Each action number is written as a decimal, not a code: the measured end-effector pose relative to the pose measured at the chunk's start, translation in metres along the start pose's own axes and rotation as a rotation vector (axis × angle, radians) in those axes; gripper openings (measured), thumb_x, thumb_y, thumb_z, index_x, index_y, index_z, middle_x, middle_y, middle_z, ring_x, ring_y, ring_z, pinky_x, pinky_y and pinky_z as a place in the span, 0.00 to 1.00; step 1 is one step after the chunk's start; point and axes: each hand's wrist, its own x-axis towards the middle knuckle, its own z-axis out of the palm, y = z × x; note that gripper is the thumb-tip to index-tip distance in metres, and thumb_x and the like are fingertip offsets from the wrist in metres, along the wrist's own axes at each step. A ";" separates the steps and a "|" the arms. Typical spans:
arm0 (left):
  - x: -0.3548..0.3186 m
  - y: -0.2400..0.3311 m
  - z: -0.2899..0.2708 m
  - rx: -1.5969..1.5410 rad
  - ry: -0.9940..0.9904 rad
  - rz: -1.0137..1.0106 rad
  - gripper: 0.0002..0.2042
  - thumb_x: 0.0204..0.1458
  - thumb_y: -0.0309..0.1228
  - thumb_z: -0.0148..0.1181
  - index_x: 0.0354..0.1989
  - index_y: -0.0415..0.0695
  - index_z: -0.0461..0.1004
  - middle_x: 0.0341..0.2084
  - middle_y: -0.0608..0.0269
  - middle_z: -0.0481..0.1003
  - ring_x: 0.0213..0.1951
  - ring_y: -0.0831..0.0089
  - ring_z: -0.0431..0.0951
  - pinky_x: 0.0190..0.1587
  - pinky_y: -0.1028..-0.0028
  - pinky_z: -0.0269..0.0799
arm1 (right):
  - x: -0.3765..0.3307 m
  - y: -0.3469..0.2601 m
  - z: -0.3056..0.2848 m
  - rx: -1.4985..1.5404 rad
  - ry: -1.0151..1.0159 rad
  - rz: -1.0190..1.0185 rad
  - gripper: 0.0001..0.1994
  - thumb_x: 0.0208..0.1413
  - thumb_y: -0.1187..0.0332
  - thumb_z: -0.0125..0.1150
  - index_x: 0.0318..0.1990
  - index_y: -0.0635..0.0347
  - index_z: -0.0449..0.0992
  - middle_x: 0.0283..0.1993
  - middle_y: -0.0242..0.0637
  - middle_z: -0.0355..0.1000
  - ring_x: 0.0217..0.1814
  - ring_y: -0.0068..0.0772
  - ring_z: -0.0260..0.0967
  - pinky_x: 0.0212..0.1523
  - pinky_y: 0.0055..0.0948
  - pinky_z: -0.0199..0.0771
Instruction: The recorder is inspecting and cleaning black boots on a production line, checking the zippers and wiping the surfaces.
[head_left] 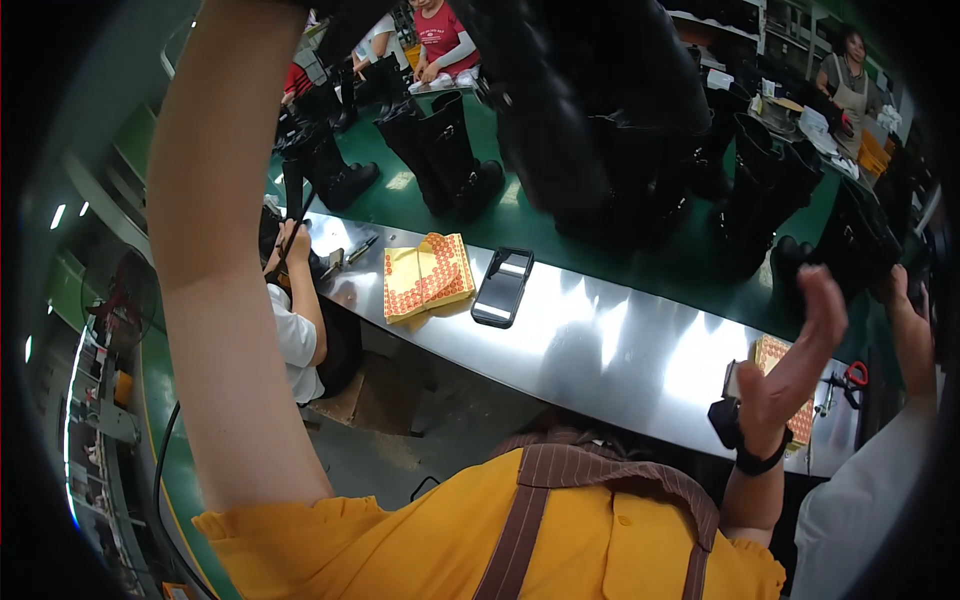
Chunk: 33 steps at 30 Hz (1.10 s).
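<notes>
My left forearm (215,250) rises past the top edge, so its hand is out of sight. Close in front, a large black boot (540,110) fills the top middle, blurred and partly cut off; whether my left hand holds it cannot be seen. On the right, my right hand (800,365) is raised over the metal table edge (600,345), fingers stretched, holding nothing. A black band circles its wrist. Beside that hand stand black buckled boots (850,235). Behind it lies a patterned yellow paper stack (800,425).
Several black boots (455,160) stand along the green tabletop (400,190). A black phone (502,288) and a yellow patterned paper pad (428,280) lie on the metal strip. Red-handled scissors (855,376) lie at right. Co-workers sit close on both sides; others stand across the table.
</notes>
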 end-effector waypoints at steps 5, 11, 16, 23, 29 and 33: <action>-0.054 0.080 0.056 0.095 -0.142 0.087 0.09 0.43 0.28 0.67 0.28 0.33 0.80 0.20 0.56 0.79 0.22 0.74 0.77 0.28 0.75 0.71 | 0.049 -0.025 -0.014 -0.111 -0.057 -0.015 0.51 0.46 0.33 0.58 0.70 0.57 0.50 0.72 0.47 0.49 0.73 0.49 0.49 0.69 0.55 0.49; -0.103 0.118 0.117 -0.134 -0.613 0.063 0.16 0.45 0.37 0.69 0.34 0.34 0.80 0.25 0.55 0.81 0.26 0.62 0.79 0.32 0.71 0.73 | -0.019 -0.004 0.004 0.139 -0.289 0.551 0.24 0.50 0.72 0.67 0.55 0.63 0.68 0.47 0.49 0.75 0.47 0.44 0.76 0.47 0.33 0.73; -0.225 0.068 0.182 -0.041 -0.300 0.181 0.35 0.37 0.38 0.75 0.58 0.47 0.70 0.35 0.60 0.76 0.33 0.63 0.71 0.38 0.70 0.69 | -0.124 0.053 0.013 0.187 -0.042 0.819 0.20 0.53 0.69 0.65 0.51 0.68 0.71 0.46 0.44 0.76 0.47 0.35 0.73 0.51 0.30 0.70; -0.252 0.033 0.181 -0.206 0.295 0.346 0.23 0.41 0.18 0.68 0.49 0.37 0.74 0.44 0.59 0.79 0.29 0.69 0.69 0.36 0.75 0.64 | -0.141 0.066 -0.017 0.235 0.207 0.914 0.15 0.55 0.72 0.64 0.46 0.72 0.73 0.45 0.40 0.76 0.47 0.29 0.72 0.50 0.28 0.69; -0.289 0.046 0.167 -0.090 0.116 0.294 0.20 0.38 0.20 0.72 0.44 0.42 0.77 0.26 0.69 0.75 0.31 0.70 0.70 0.35 0.75 0.65 | -0.156 0.060 0.002 -0.040 -0.041 0.735 0.16 0.49 0.71 0.69 0.45 0.68 0.75 0.42 0.41 0.76 0.45 0.35 0.73 0.46 0.32 0.71; -0.298 0.048 0.148 -0.231 0.102 0.161 0.21 0.35 0.20 0.73 0.42 0.43 0.77 0.28 0.68 0.76 0.31 0.70 0.70 0.35 0.75 0.65 | -0.157 0.052 -0.004 -0.082 -0.181 0.735 0.26 0.46 0.69 0.71 0.52 0.67 0.68 0.49 0.42 0.71 0.48 0.39 0.69 0.50 0.34 0.68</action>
